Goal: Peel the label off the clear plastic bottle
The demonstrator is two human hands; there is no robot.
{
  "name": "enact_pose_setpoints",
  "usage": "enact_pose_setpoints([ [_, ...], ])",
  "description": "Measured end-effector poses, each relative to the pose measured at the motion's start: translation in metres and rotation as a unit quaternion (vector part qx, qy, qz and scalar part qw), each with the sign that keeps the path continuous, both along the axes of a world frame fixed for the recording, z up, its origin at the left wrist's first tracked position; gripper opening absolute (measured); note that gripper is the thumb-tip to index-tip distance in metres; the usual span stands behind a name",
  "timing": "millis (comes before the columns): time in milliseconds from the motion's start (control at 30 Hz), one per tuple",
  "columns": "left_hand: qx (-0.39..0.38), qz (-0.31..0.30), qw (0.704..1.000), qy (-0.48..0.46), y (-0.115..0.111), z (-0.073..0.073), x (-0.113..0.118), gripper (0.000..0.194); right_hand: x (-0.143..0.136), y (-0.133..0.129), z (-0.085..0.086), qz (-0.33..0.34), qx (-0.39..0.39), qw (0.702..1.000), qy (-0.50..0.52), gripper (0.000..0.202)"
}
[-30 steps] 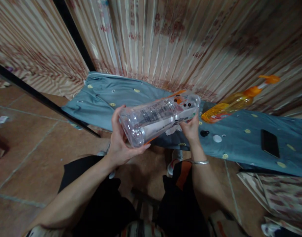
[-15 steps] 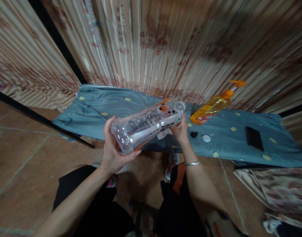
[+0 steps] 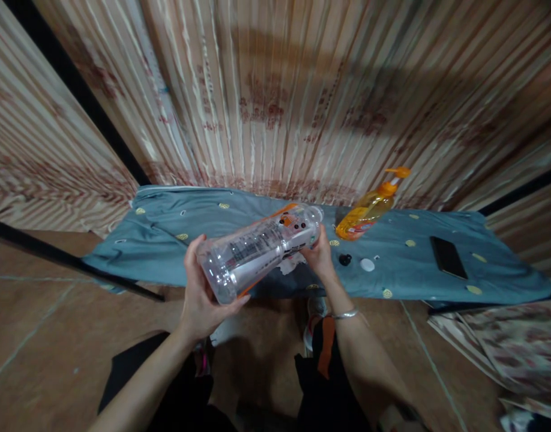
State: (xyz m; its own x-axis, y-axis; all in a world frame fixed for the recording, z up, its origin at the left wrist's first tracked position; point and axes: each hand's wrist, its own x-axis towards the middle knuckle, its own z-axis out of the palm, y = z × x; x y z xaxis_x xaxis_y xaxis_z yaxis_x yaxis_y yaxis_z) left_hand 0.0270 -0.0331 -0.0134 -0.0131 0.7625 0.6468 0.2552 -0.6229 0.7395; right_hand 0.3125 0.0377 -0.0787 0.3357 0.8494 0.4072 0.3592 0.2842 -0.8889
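A large clear plastic bottle (image 3: 257,249) with an orange-edged label lies tilted in the air between my hands. My left hand (image 3: 206,300) is closed round its wide base, thumb beneath and fingers behind. At the neck end, my right hand (image 3: 319,255) grips the bottle from below, its fingers partly hidden. Just under the bottle, a crumpled clear or whitish piece (image 3: 292,263) is partly visible near my right hand. To the right, a small black cap (image 3: 344,259) and a white round disc (image 3: 367,264) lie on the blue cloth.
A yellow pump bottle (image 3: 365,213) leans at the back of the cloth-covered table (image 3: 162,225). A black phone (image 3: 448,257) lies at the right. Dark poles (image 3: 84,90) flank the table, and a striped curtain (image 3: 275,90) hangs behind.
The view has tilted upward, so the table and its objects sit lower in the picture. Both hands keep their hold on the bottle, which looks almost unchanged in pose.
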Motion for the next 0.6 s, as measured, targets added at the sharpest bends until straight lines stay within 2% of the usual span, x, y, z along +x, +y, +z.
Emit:
enact_pose_setpoints([
  [167,0.006,-0.012,1.000,0.009,0.000,0.010,0.002,0.102,-0.001,-0.001,0.001,0.003,-0.010,1.000,0.019,0.073],
  [333,0.022,-0.024,0.999,0.028,0.002,0.018,0.001,0.102,-0.001,-0.002,0.001,0.010,-0.018,1.000,0.017,0.072],
  [600,0.025,-0.037,0.998,0.046,0.012,0.014,-0.002,0.108,0.002,-0.004,0.001,0.001,-0.030,0.999,0.025,0.072],
])
